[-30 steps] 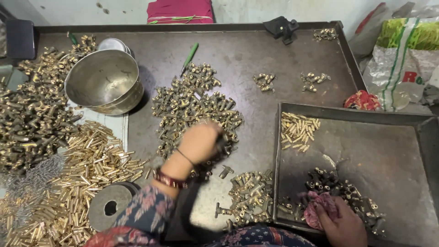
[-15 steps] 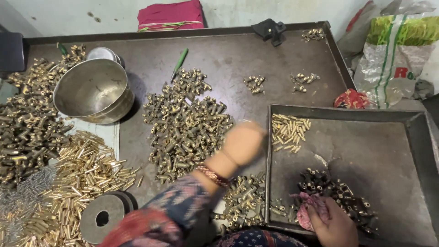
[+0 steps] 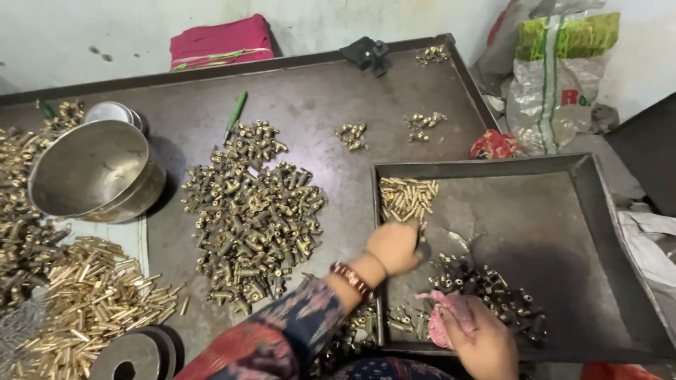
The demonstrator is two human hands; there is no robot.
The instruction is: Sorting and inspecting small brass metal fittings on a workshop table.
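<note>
My left hand [image 3: 394,246] reaches over the near-left rim of the dark metal tray [image 3: 563,232], fingers closed around small dark fittings that are mostly hidden. It hovers just left of a dark heap of fittings [image 3: 486,285] inside the tray. My right hand [image 3: 479,341] rests at the tray's near edge, gripping a pink cloth [image 3: 443,317] beside that heap. A small cluster of brass pins [image 3: 407,197] lies in the tray's far-left corner. On the table, a large pile of dark brass fittings [image 3: 253,211] spreads out to the left of the tray.
A steel bowl [image 3: 95,172] sits far left, with brass pins [image 3: 91,299] and dark parts [image 3: 21,239] around it. A green pen [image 3: 236,112], small fitting clusters [image 3: 422,123], a black clamp [image 3: 370,53], a pink folded cloth [image 3: 222,42], plastic bags [image 3: 556,77] and a metal disc [image 3: 130,355] surround the work area.
My left hand left the big pile on the table and swung right, over the tray's rim, to the dark heap. My right hand stayed on the pink cloth.
</note>
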